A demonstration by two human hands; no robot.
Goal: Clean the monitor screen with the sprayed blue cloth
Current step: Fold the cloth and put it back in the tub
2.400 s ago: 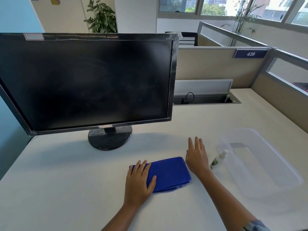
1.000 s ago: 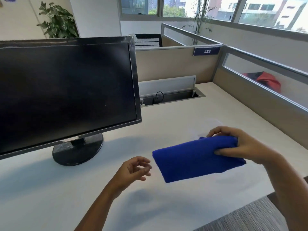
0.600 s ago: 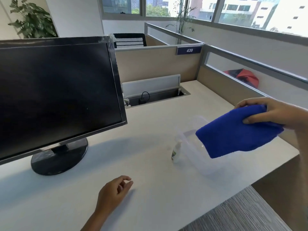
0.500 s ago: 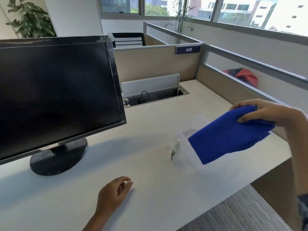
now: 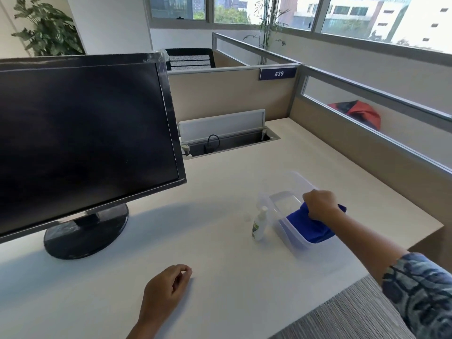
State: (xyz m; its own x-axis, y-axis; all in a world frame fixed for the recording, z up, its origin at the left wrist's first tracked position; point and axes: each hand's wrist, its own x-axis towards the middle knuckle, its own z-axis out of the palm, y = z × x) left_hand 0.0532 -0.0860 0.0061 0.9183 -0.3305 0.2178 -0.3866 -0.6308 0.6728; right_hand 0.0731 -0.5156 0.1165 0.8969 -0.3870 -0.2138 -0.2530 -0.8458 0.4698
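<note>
Standing at far left on the pale surface (image 5: pixel 220 192), the monitor (image 5: pixel 80 133) is dark. Near it, the left hand (image 5: pixel 166 288) rests loosely curled, its grip empty. Rightward, a spray bottle (image 5: pixel 259 223) stands beside a clear bin (image 5: pixel 288 192), where the right hand (image 5: pixel 319 204) pinches the blue cloth (image 5: pixel 308 227).

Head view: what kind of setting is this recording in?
Most likely an open-plan office cubicle. A monitor stands on a pale desk fenced by low partitions, one bearing a number plate reading 439. A cable tray is cut into the desk, and office windows run behind.
</note>
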